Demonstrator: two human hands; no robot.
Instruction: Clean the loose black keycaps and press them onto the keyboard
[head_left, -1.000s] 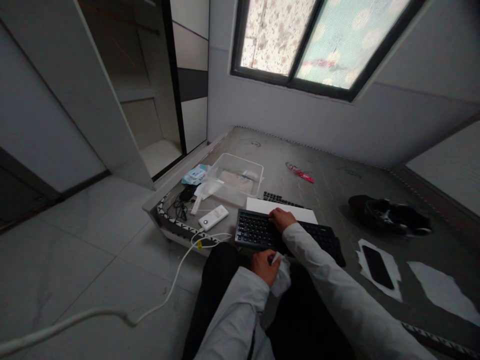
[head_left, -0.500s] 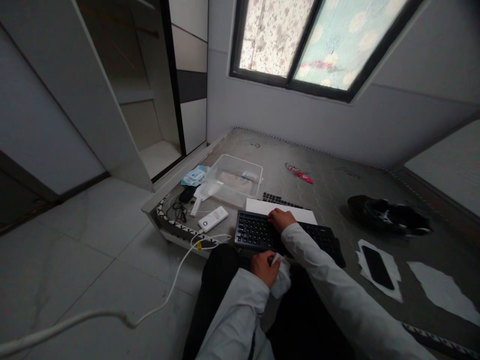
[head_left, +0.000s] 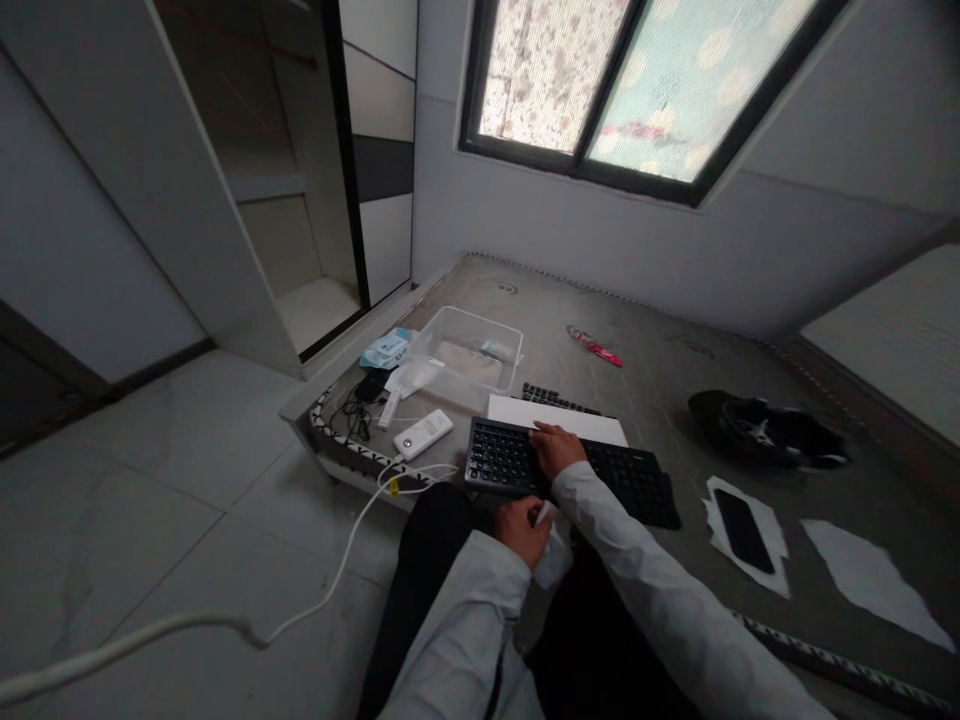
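Observation:
A black keyboard [head_left: 499,456] lies near the front edge of the grey mattress [head_left: 637,360]. My right hand [head_left: 556,450] rests on its middle, fingers bent over the keys; whether anything is under the fingertips is too small to tell. Below the keyboard's near edge, over my lap, my left hand [head_left: 523,530] is closed round a crumpled white tissue [head_left: 553,560]. Behind the keyboard lies a flat white strip [head_left: 555,416], and beyond that a row of small black keys [head_left: 551,396].
At the left are a clear plastic box [head_left: 469,365], a blue packet [head_left: 386,348], a white power bank [head_left: 423,434] with a cable, and black cords. To the right are a black phone [head_left: 742,530] on paper, another paper sheet [head_left: 874,580] and a black bag-like item [head_left: 769,430].
My right hand has shifted slightly down on the keyboard, nearer to my left hand. The view has moved a little. My left hand still holds the tissue.

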